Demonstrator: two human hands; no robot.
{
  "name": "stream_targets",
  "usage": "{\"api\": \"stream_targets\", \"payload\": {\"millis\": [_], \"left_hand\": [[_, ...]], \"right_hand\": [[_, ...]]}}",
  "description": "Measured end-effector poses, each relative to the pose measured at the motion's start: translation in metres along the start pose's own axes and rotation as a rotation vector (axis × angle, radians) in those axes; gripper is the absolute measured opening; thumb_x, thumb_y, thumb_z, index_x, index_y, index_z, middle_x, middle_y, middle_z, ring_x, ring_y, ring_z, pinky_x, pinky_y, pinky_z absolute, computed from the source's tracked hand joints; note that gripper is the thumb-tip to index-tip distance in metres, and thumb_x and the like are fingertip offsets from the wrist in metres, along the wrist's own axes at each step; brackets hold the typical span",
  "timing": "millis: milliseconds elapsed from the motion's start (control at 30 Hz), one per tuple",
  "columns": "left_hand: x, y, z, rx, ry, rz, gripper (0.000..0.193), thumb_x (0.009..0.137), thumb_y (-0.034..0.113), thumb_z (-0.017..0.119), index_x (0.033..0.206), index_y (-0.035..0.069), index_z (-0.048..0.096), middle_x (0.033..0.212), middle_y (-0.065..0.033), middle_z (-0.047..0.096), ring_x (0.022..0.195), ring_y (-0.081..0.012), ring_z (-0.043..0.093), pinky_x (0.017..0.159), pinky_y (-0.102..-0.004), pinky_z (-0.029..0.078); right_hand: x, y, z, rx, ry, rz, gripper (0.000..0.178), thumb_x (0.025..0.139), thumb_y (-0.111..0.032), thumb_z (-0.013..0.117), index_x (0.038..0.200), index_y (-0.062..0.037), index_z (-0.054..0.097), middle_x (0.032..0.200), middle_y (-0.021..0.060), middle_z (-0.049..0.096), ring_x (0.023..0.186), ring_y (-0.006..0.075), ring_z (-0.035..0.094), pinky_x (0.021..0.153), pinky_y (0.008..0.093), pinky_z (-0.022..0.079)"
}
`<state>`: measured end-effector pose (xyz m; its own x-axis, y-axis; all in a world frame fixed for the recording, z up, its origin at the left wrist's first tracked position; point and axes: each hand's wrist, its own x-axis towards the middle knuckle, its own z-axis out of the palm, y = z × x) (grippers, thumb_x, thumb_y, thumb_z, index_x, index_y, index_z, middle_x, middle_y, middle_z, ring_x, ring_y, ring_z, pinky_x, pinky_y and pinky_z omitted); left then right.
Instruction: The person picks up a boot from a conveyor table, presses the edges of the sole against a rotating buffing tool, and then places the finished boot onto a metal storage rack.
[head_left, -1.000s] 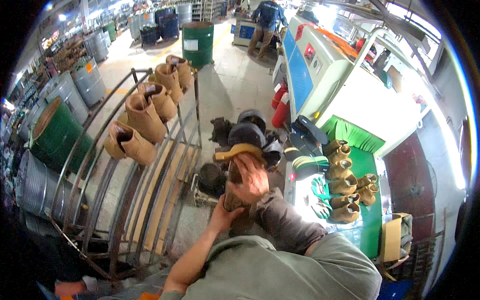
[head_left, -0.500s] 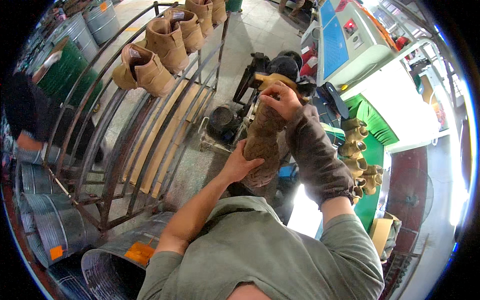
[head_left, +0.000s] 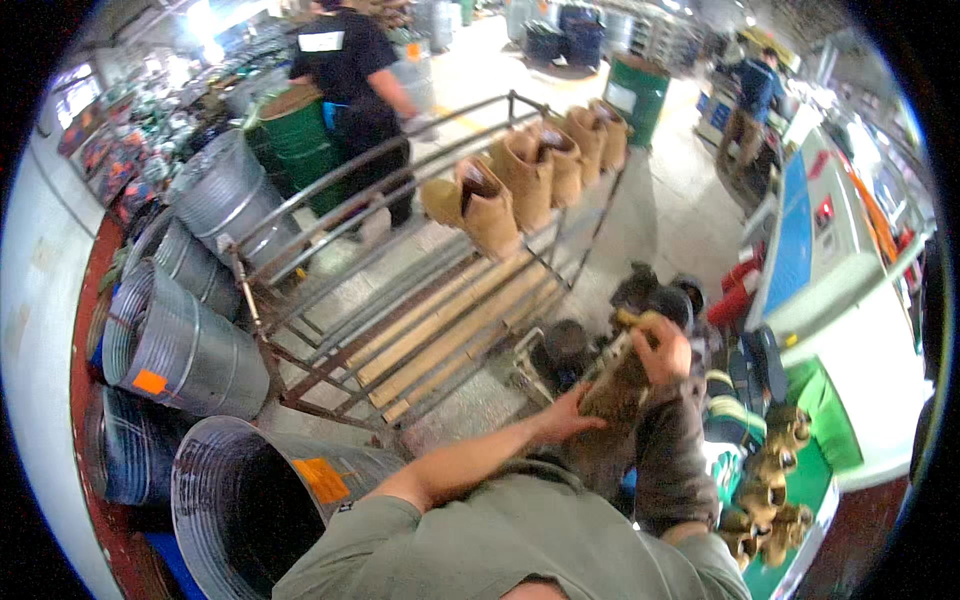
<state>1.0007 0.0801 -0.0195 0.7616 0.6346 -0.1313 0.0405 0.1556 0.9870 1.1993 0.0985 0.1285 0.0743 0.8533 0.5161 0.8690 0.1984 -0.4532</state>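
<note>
A brown work boot [head_left: 614,390] is between my two hands in front of my chest, its sole side blurred in this view. My left hand [head_left: 573,418] grips it from the left near its lower end. Around its far end the fingers of my right hand [head_left: 662,350] are closed. A dark brown sleeve cover [head_left: 672,455] wraps my right forearm. Just beyond the boot stands a low machine with a dark round motor [head_left: 565,343] and a black wheel-like part [head_left: 672,303].
Tan boots [head_left: 525,172] line a metal rack [head_left: 252,305] with wooden boards [head_left: 450,325]. Metal drums [head_left: 195,345] crowd the left; an open drum [head_left: 210,500] is near my left elbow. More boots [head_left: 765,470] stand on a green surface [head_left: 815,485] at right. People [head_left: 350,80] are farther off.
My view has tilted up and turned left, so the rack, drums and two people show more fully. Both hands keep hold of the boot, which appears lower and farther right.
</note>
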Motion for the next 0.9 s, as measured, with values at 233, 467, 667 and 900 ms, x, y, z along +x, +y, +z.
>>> {"api": "stream_targets", "payload": {"millis": [233,467,667,900], "left_hand": [[-0.030,-0.014,0.009,0.147,0.094,0.030,0.099,0.079,0.033,0.083,0.152,0.006,0.022,0.139,-0.0201,0.052,0.129,-0.0311,0.051,0.107,-0.0397,0.041],[-0.048,0.011,0.000,0.265,0.035,0.068,0.101,0.078,0.031,0.083,0.153,0.009,0.019,0.139,-0.0233,0.052,0.127,-0.0377,0.052,0.105,-0.0426,0.042],[-0.035,-0.006,0.017,0.054,0.022,0.148,0.097,0.078,0.030,0.083,0.150,0.009,0.022,0.135,-0.0222,0.053,0.125,-0.0356,0.053,0.104,-0.0421,0.043],[-0.024,-0.028,0.050,-0.063,-0.051,0.159,0.093,0.077,0.033,0.083,0.146,0.002,0.028,0.133,-0.0224,0.054,0.124,-0.0327,0.054,0.104,-0.0403,0.043]], "right_hand": [[-0.028,-0.060,-0.020,-0.010,0.032,0.019,0.016,0.074,-0.018,0.075,0.083,-0.0084,0.065,0.092,0.0095,0.067,0.089,0.0324,0.062,0.080,0.0412,0.049],[-0.036,-0.067,-0.023,-0.061,0.029,0.085,0.021,0.072,-0.018,0.077,0.087,-0.0075,0.066,0.097,0.0096,0.067,0.093,0.0320,0.063,0.084,0.0408,0.048],[-0.013,-0.049,-0.027,-0.070,-0.107,0.312,0.040,0.077,-0.026,0.074,0.110,-0.0051,0.067,0.109,0.0166,0.068,0.106,0.0367,0.062,0.093,0.0423,0.049],[-0.003,-0.024,-0.046,0.075,-0.343,0.292,0.049,0.076,-0.027,0.075,0.117,-0.0028,0.065,0.120,0.0202,0.064,0.111,0.0370,0.062,0.096,0.0408,0.048]]}}
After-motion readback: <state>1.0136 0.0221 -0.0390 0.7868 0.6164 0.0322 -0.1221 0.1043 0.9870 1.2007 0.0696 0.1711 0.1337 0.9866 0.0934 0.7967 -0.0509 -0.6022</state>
